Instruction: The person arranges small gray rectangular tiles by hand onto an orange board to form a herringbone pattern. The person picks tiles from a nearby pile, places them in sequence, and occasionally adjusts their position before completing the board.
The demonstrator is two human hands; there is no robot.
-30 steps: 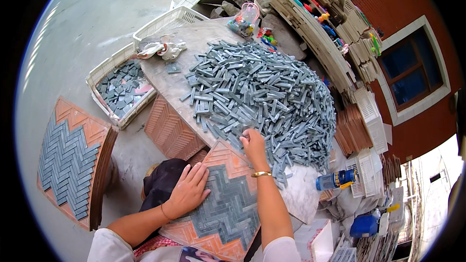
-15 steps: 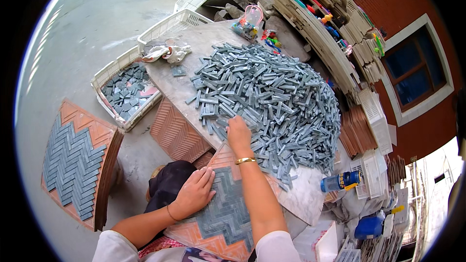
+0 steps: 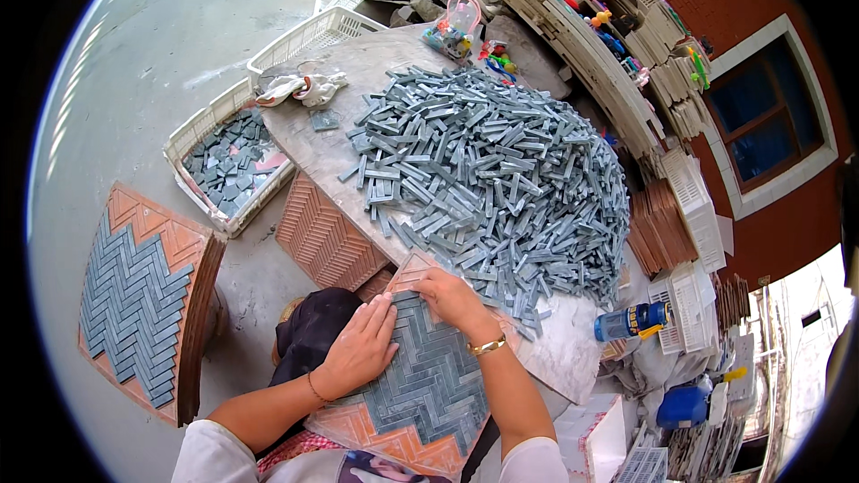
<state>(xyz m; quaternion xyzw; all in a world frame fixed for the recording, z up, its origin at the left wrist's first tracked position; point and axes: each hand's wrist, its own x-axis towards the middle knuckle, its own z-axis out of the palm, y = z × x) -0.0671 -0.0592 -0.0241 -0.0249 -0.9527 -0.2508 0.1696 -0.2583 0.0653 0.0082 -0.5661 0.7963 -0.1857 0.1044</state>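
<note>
Right hand: the right hand [image 3: 450, 300] has its fingers bent in and their tips close together, down at the far end of the tray. I cannot tell if a strip is pinched in them.
Right wrist: a gold bracelet [image 3: 488, 345] goes around it.
Left hand: the left hand [image 3: 362, 340] lies flat, palm down and fingers straight, on the left edge of the tray. Its fingertips are near the right hand.
Left wrist: a thin band [image 3: 311, 386] goes around it.
Tray: the orange tray [image 3: 438, 454] is under both hands and comes back toward the body.
Strips in the tray: grey strips [image 3: 416, 385] sit in a zigzag, below the right hand and right of the left hand.
Knee: a dark trouser leg [image 3: 309, 335] is just left of the left hand.
Pile: a big heap of loose grey strips [image 3: 492, 188] is just past the right hand.
Table: the pale table [image 3: 300, 139] holds the heap, out in front of both hands.
Red tray: a ridged red tray [image 3: 327, 237] leans by the table, past the left hand.
Crate: a white crate [image 3: 255, 213] of square bits is farther off that way.
Other tray: a stack with a zigzag tray [image 3: 134, 295] on top is well left of the left hand.
Bottle: a blue bottle [image 3: 631, 322] lies well right of the right hand.
</note>
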